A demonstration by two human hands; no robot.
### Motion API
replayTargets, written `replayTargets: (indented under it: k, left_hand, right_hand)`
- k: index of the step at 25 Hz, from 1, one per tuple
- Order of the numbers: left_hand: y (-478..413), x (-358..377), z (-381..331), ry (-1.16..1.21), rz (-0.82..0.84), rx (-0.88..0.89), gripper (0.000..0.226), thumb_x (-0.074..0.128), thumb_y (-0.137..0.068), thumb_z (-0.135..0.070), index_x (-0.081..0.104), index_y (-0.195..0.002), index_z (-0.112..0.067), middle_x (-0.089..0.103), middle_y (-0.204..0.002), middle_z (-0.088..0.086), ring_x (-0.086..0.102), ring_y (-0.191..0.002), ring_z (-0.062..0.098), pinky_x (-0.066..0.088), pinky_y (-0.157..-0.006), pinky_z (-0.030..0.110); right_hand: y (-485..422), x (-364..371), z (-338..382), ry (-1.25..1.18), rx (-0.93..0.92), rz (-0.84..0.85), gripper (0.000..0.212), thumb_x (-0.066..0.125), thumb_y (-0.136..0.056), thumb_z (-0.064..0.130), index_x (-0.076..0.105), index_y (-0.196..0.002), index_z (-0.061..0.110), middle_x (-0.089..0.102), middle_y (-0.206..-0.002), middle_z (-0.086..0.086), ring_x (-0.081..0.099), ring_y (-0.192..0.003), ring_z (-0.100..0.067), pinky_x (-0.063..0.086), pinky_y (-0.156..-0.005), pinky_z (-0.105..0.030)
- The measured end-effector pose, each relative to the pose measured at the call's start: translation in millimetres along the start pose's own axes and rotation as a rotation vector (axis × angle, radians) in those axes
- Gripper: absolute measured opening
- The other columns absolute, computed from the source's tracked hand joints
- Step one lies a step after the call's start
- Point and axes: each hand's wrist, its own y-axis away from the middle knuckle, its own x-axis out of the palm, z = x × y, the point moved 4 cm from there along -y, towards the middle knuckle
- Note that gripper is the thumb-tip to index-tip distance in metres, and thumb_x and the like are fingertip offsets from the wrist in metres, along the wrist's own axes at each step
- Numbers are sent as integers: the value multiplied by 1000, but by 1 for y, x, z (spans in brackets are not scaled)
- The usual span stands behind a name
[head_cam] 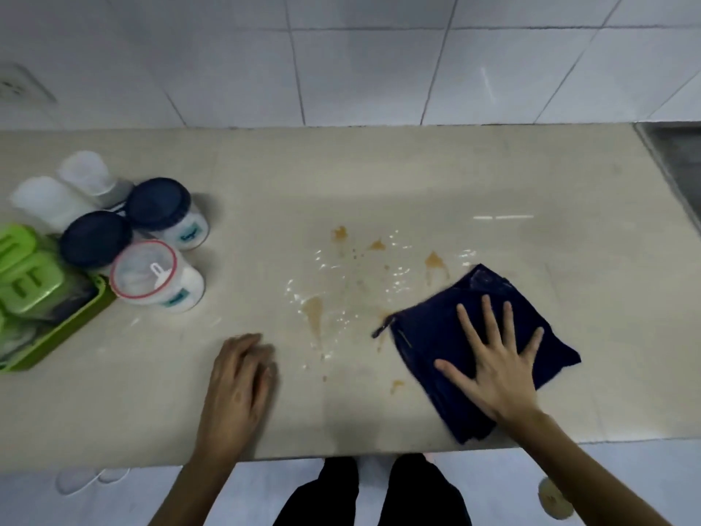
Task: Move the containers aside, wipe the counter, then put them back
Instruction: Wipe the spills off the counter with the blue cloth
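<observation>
Beige counter point(379, 176) – brown spills point(315, 313), white tiled wall point(360, 70)

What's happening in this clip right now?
A person is wiping a spill off a counter. The right hand presses flat, fingers spread, on a dark blue cloth at the right edge of the brown splashes, most of which remain. The left hand rests empty on the counter. The containers stand grouped at the left beside a green tray.
</observation>
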Motion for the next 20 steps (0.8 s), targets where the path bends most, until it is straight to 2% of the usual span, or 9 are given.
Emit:
replayTargets:
  k: [1, 3, 7, 10, 12, 16, 18, 19, 20]
  left_hand:
    - [2, -2, 8, 3, -22, -20, 30, 46, -91, -24, 64, -108, -7, 54, -124, 12, 49, -117, 29, 36, -105, 35]
    - [4, -5, 20, 17, -53, -75, 31, 46, -91, -26, 63, -109, -6, 52, -126, 12, 48, -120, 31, 37, -105, 41]
    - [7, -9, 33, 14, -76, -169, 35, 44, -92, -28, 59, -115, -6, 49, -132, 13, 43, -127, 30, 35, -109, 45]
    - [9, -14, 38, -25, -92, -177, 40, 42, -92, -29, 56, -120, -4, 47, -135, 15, 41, -129, 32, 23, -117, 39]
    - [7, -15, 39, -36, -91, -187, 42, 42, -92, -30, 55, -123, -4, 45, -138, 16, 39, -132, 32, 19, -118, 37]
    - [5, -10, 39, -31, -54, -183, 49, 40, -93, -35, 53, -129, -5, 43, -144, 14, 35, -137, 29, 24, -116, 44]
    - [6, -11, 47, -51, -25, -215, 51, 37, -94, -38, 51, -132, -6, 41, -146, 13, 33, -139, 27, 25, -116, 45]
    - [4, -9, 46, -63, 0, -205, 52, 36, -94, -39, 49, -133, -7, 39, -148, 12, 31, -140, 25, 25, -116, 44]
    - [4, -6, 46, -64, 13, -205, 52, 36, -94, -39, 48, -134, -8, 38, -149, 12, 30, -141, 24, 23, -117, 42]
  right_hand:
    - [3, 0, 18, -7, 10, -4, 98, 21, -70, 91, -1, -150, 39, -5, -162, -4, -12, -146, -35, -2, -106, -74]
    - [14, 0, 71, -35, -119, 17, 100, 25, -68, 92, 2, -150, 39, -4, -161, -8, -11, -145, -40, -5, -106, -75]
    - [25, 11, 195, -41, -490, -8, 72, 25, -87, 73, 13, -149, 40, 5, -161, -9, 0, -145, -45, 3, -102, -77]
    - [10, 12, 205, 1, -599, -73, 60, 28, -92, 61, 19, -148, 40, 16, -160, -3, 10, -146, -36, 7, -106, -70]
    - [-7, 8, 164, -1, -525, -105, 57, 28, -94, 57, 23, -147, 38, 21, -159, 3, 17, -147, -26, 11, -109, -63]
    - [-44, -4, 42, -178, -37, -80, 65, 15, -90, 63, 24, -148, 34, 12, -160, 6, 5, -148, -19, 7, -113, -64]
    - [-48, -7, 53, -199, 101, -73, 71, 5, -86, 70, 19, -149, 38, 6, -160, 7, -2, -148, -23, 3, -112, -68]
    - [-40, -6, 75, -163, 83, -87, 69, 4, -87, 70, 16, -148, 40, 9, -161, 5, -1, -148, -27, 3, -111, -69]
    - [-33, -5, 113, -119, -39, -86, 66, 6, -89, 68, 16, -148, 41, 12, -160, 4, 2, -147, -31, 3, -110, -70]
